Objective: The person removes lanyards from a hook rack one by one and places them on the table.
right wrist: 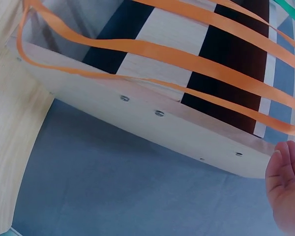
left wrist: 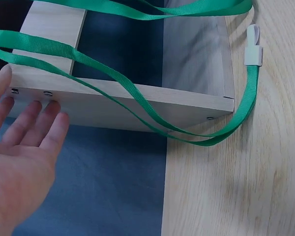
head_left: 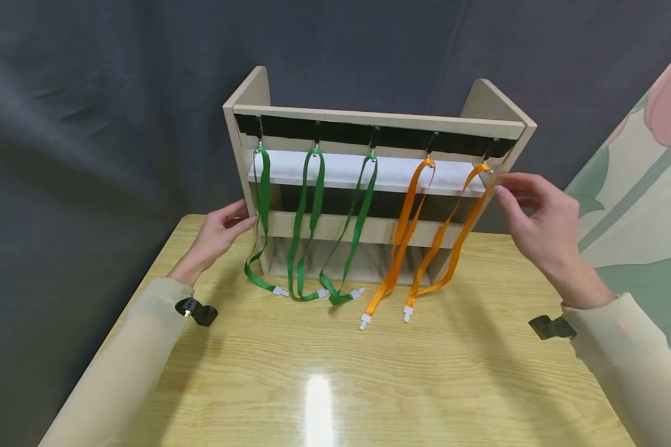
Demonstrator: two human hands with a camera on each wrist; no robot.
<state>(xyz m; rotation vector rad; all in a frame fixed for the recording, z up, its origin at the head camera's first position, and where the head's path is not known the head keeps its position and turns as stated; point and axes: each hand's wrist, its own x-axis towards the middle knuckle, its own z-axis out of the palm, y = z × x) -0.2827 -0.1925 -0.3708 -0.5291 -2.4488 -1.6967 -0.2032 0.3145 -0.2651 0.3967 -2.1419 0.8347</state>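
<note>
Head view shows a wooden rack (head_left: 346, 115) standing on a table (head_left: 246, 372). Behind the rack and to its left is a dark curtain (head_left: 117, 124); to its right there is a cloth with flower pattern (head_left: 648, 205). Along the top front of the rack runs a black strip (head_left: 346, 132) with five hooks (head_left: 374, 135), and below it, inside the rack, a white shelf (head_left: 287, 166).

From the hooks hang three green lanyards (head_left: 263, 186) on the left part of the rack and two orange lanyards (head_left: 405, 226) on its right part. They cross the open front of the rack and partly cover its shelves. Their white clips (head_left: 281, 291) reach in front of the rack's base; whether all of them touch the table, I cannot tell. On the outer right side of the rack, screw heads (right wrist: 159, 113) are visible.

The left hand (head_left: 218, 233) is at the left side of the rack, its fingers extended along the outer panel and the thumb toward the front edge, near the outermost green lanyard. The right hand (head_left: 548, 217) is raised at the upper right side of the rack, fingers loose and slightly bent, beside the outermost orange lanyard; if it touches the lanyard, I cannot tell. Both hands look unclosed.
</note>
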